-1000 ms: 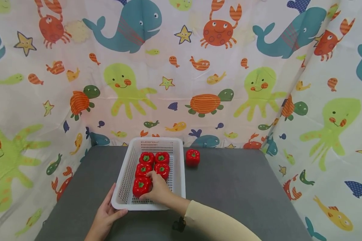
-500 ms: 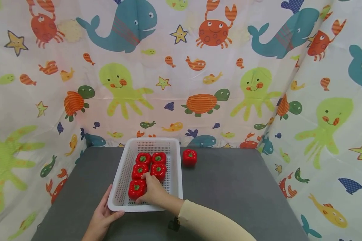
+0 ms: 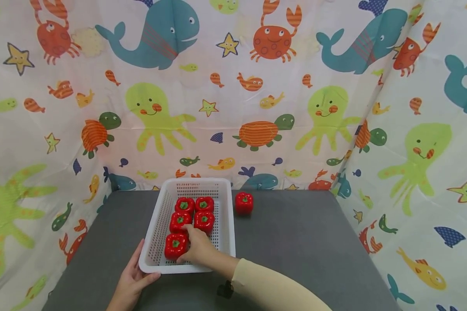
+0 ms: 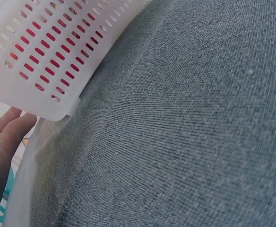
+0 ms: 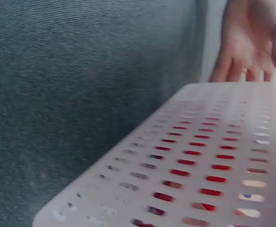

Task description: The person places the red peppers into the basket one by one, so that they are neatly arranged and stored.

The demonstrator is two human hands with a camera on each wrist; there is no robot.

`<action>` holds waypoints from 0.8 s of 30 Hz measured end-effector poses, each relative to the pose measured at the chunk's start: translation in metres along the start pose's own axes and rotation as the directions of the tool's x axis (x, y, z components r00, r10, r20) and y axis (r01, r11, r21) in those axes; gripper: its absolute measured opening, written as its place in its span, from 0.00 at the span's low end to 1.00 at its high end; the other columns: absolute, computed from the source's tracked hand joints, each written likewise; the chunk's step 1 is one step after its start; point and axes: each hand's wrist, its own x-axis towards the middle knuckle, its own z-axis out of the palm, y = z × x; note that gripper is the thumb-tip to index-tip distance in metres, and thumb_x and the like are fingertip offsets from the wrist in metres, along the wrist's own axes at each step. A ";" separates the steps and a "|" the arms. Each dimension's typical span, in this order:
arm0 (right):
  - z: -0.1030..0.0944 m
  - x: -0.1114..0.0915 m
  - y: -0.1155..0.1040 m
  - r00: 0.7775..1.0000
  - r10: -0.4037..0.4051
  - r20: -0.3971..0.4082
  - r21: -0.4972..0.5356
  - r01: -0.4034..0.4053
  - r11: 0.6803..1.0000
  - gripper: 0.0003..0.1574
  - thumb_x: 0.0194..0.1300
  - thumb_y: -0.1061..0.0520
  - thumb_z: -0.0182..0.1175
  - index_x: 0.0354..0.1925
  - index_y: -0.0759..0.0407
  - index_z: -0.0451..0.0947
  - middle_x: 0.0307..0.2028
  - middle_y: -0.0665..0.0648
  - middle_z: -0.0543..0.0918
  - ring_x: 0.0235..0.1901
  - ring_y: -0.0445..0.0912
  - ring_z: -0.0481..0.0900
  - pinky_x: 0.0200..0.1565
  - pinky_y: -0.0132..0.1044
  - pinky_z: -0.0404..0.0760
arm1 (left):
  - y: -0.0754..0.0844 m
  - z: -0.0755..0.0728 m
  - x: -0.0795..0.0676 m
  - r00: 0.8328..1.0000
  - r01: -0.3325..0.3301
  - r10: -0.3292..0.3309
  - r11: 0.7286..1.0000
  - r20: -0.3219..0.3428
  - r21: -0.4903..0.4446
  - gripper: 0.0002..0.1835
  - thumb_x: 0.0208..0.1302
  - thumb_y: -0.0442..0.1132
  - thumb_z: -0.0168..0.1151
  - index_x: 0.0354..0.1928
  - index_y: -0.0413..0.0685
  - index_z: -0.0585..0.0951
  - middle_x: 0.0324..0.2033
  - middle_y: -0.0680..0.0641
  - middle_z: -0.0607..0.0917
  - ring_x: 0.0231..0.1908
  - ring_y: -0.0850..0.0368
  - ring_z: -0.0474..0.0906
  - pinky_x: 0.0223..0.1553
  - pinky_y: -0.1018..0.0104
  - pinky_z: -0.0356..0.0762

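Observation:
A white perforated plastic basket (image 3: 232, 233) stands on the dark tabletop with several glossy red bell peppers (image 3: 204, 221) inside, set in two columns. My left hand (image 3: 133, 276) holds the basket's near left corner, thumb at the front rim and fingers along the outer left side. Inside the basket my right hand (image 3: 200, 249) grips the nearest bell pepper (image 3: 175, 246) of the left column between thumb and fingers. That pepper's right side is partly covered by the hand. In the right wrist view, the basket wall hides the right hand, and the left hand (image 5: 254, 40) shows beyond.
One more red bell pepper (image 3: 244, 203) stands on the tabletop (image 3: 288, 246), just right of the basket's far right corner. A white curtain (image 3: 225, 56) printed with sea animals hangs behind and along both sides of the table.
The gripped bell pepper has shifted slightly left and nearer within the basket. My left hand keeps its place at the corner. The head view has turned slightly to the right.

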 end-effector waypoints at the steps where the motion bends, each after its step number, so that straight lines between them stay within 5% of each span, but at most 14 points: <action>1: -0.002 -0.001 -0.001 1.000 -0.003 0.001 0.003 0.003 1.000 0.56 0.43 0.51 0.84 0.68 0.45 0.67 0.60 0.47 0.79 0.57 0.45 0.79 0.55 0.48 0.85 | 0.000 0.000 0.000 1.000 0.010 -0.010 1.000 -0.006 0.001 0.57 0.62 0.31 0.70 0.81 0.66 0.42 0.80 0.43 0.47 0.68 0.70 0.65 0.57 0.66 0.79; 5: -0.013 -0.008 -0.005 1.000 -0.013 -0.002 -0.015 0.013 1.000 0.56 0.44 0.49 0.83 0.69 0.44 0.67 0.62 0.47 0.78 0.59 0.46 0.79 0.56 0.50 0.84 | 0.000 0.000 0.001 1.000 0.009 -0.009 1.000 0.001 -0.002 0.57 0.63 0.32 0.70 0.81 0.67 0.42 0.80 0.44 0.46 0.72 0.59 0.61 0.58 0.67 0.78; 10: -0.036 -0.016 -0.013 0.999 -0.037 0.000 0.037 0.037 0.999 0.54 0.47 0.49 0.81 0.69 0.48 0.66 0.62 0.53 0.79 0.58 0.50 0.80 0.52 0.48 0.86 | 0.000 -0.001 0.000 1.000 -0.003 0.003 1.000 -0.001 -0.003 0.57 0.63 0.30 0.69 0.81 0.66 0.42 0.80 0.43 0.47 0.66 0.73 0.65 0.57 0.68 0.79; 17: -0.085 -0.024 -0.017 0.998 -0.061 -0.014 0.189 0.062 0.980 0.53 0.51 0.47 0.79 0.70 0.46 0.65 0.64 0.58 0.77 0.58 0.56 0.81 0.48 0.50 0.88 | 0.002 0.003 0.001 0.998 0.053 -0.053 0.999 -0.025 0.006 0.58 0.62 0.34 0.71 0.81 0.70 0.42 0.80 0.48 0.48 0.75 0.41 0.54 0.58 0.62 0.78; 24: -0.126 -0.024 -0.014 0.974 -0.171 -0.145 0.294 0.208 0.933 0.45 0.57 0.45 0.75 0.69 0.43 0.68 0.61 0.52 0.79 0.57 0.54 0.81 0.50 0.46 0.87 | 0.003 0.002 0.001 0.995 0.086 -0.085 0.996 -0.047 0.020 0.58 0.62 0.35 0.72 0.81 0.73 0.42 0.80 0.48 0.48 0.76 0.40 0.53 0.59 0.59 0.76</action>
